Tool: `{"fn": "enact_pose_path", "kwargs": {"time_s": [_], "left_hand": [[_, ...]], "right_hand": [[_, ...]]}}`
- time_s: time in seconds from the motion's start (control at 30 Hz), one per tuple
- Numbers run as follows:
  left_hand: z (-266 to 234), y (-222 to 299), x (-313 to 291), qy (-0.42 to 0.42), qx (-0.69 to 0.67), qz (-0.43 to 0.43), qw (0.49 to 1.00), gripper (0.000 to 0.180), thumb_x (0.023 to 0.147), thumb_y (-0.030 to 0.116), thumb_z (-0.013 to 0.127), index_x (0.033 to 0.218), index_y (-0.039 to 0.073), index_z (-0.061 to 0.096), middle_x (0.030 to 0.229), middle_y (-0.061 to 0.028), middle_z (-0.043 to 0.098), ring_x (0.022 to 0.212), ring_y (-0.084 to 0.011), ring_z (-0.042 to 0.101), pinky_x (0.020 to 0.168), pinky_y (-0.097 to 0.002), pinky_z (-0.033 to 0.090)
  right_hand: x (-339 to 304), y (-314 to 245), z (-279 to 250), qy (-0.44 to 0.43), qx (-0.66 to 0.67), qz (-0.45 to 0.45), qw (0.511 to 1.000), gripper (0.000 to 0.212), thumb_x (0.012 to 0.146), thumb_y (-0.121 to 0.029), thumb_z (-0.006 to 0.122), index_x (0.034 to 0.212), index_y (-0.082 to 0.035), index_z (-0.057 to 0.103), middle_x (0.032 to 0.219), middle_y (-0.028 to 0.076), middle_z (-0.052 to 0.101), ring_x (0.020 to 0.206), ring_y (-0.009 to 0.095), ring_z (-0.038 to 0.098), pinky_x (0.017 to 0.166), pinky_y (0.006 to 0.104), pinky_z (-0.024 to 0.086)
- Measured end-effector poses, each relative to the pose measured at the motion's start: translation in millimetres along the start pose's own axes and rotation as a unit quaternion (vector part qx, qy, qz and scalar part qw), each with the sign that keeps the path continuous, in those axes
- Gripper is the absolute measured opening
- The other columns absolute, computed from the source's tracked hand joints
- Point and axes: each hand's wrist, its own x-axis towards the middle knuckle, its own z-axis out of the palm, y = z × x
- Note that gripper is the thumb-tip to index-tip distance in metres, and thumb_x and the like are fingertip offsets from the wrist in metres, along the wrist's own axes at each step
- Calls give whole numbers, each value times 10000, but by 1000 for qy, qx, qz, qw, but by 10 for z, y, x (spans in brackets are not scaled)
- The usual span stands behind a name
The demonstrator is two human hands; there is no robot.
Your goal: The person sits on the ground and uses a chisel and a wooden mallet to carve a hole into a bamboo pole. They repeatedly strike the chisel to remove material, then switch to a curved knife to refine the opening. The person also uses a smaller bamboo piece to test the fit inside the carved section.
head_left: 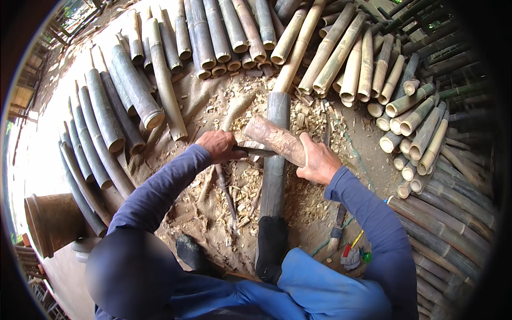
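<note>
My left hand [217, 146] is closed around the handle of a dark knife [257, 151], whose blade lies across a bamboo pole [274, 184]. My right hand [318, 160] grips one end of a thick, worn wooden club [273, 138], slanting up and left above the blade. It covers part of the pole and of the blade, so whether club and knife touch I cannot tell. The pole is dark grey and runs away from me between my legs. My foot in a black sock [272, 242] rests against its near end.
Cut bamboo sections [133, 88] fan out around the far and left sides, with a stack [416, 117] at the right. Wood chips [245, 192] litter the ground. A brush-like tool [336, 232] lies right of my foot, and a brown bucket [53, 221] stands at the left.
</note>
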Motion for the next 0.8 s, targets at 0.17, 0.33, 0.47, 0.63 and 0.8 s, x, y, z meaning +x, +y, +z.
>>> {"fn": "enact_pose_path", "kwargs": {"time_s": [0.17,0.33,0.47,0.63,0.8], "left_hand": [[27,-101,-45,-20,-18,2,1000,573,876,621,643,863,61,761,667,-159,669,665,-332,688,646,-442,538],[63,-100,28,-37,-19,-2,999,573,872,625,650,877,64,766,680,-155,671,652,-333,681,627,-437,535],[59,-130,9,-54,-41,17,998,588,869,637,648,884,62,769,689,-163,679,656,-335,681,637,-445,535],[121,-159,53,-56,-52,10,997,595,871,622,658,893,36,761,722,-167,692,693,-330,694,665,-446,541],[171,-179,-11,-66,-41,-9,997,597,872,632,653,928,48,761,710,-145,693,631,-289,683,615,-423,547]], "right_hand": [[-44,-171,-653,152,150,-83,973,566,709,-137,730,1174,-4,436,899,175,652,744,274,688,647,369,606],[33,-158,120,-11,43,7,999,549,727,-140,712,1177,42,454,934,246,642,787,380,677,838,472,579],[27,-266,-525,-56,137,-8,989,583,683,-197,773,1152,38,521,1020,182,627,879,288,662,838,386,573],[6,-270,-10,300,319,-113,892,441,746,-177,694,1099,9,506,966,229,660,815,340,675,806,437,574],[-62,-264,-88,-33,202,7,979,531,709,-198,756,1117,17,492,1030,221,646,887,349,679,830,442,570]]}}
